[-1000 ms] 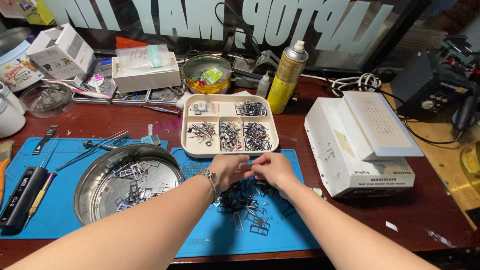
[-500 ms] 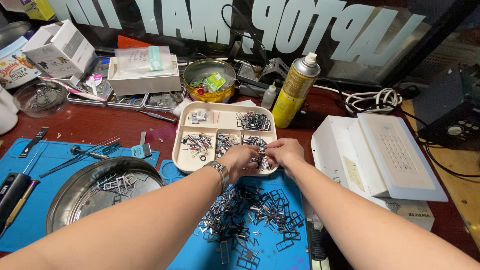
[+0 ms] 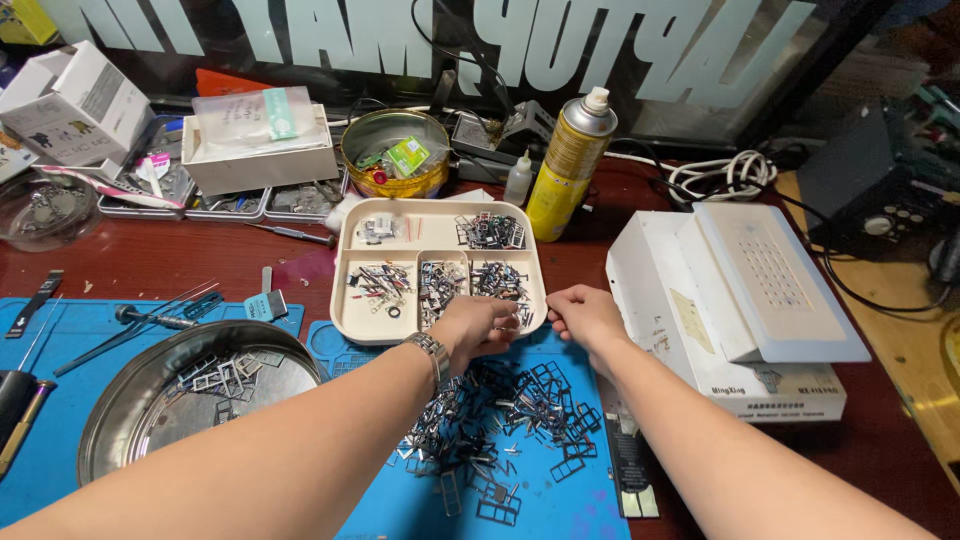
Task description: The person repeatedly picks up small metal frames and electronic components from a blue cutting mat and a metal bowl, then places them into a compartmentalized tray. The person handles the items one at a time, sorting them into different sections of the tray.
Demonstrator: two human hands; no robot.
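While both forearms reach in from the near edge of the desk [image 3: 150,255], the scene reads as follows.

Left hand: the left hand [image 3: 478,328] curls over the near rim of the cream tray [image 3: 440,268], fingers bent down at its lower middle compartment; whether it pinches a part I cannot tell.
Right hand: the right hand [image 3: 585,315] sits loosely closed just right of the tray's near corner, apart from the left, nothing visibly held.
Tray: rounded rectangle, long axis running left to right, divided compartments holding small metal parts.
Parts pile: a heap of small metal frames [image 3: 500,425] lies on the blue mat [image 3: 560,500] just below both hands.
Round pan: a steel pan [image 3: 150,420] with a few frames sits left of the pile.
Spray can: a yellow can [image 3: 565,165] stands upright behind the tray.
White box: an open box [image 3: 750,320] lies to the right.
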